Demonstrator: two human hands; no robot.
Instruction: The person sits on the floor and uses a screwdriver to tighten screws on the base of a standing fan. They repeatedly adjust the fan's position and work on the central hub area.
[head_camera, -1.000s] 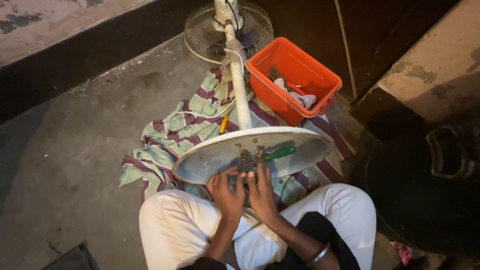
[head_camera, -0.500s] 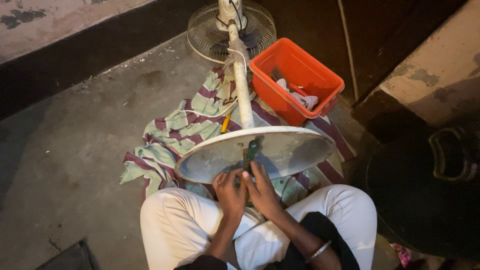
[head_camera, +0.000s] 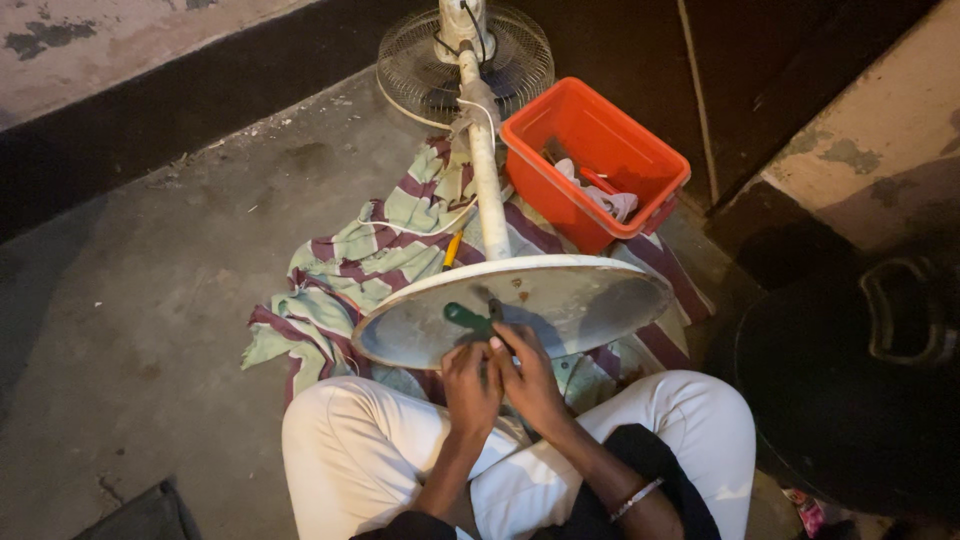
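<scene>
The pedestal fan (head_camera: 480, 170) lies on striped cloth (head_camera: 350, 260) over concrete floor (head_camera: 150, 250), pole pointing away. Both hands, left hand (head_camera: 470, 385) and right hand (head_camera: 530, 375), clamp a green-handled screwdriver (head_camera: 468, 318) at its round base (head_camera: 560, 300).

No packages, labels, signs or screens lie within my view; nothing before me on the floor bears a printed face or display.

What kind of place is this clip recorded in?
Probably a home yard or corridor used for repair work, not a workshop: bare concrete floor, a striped cloth spread under a dismantled pedestal fan, and an orange bin of odds and ends against a stained wall.
</scene>
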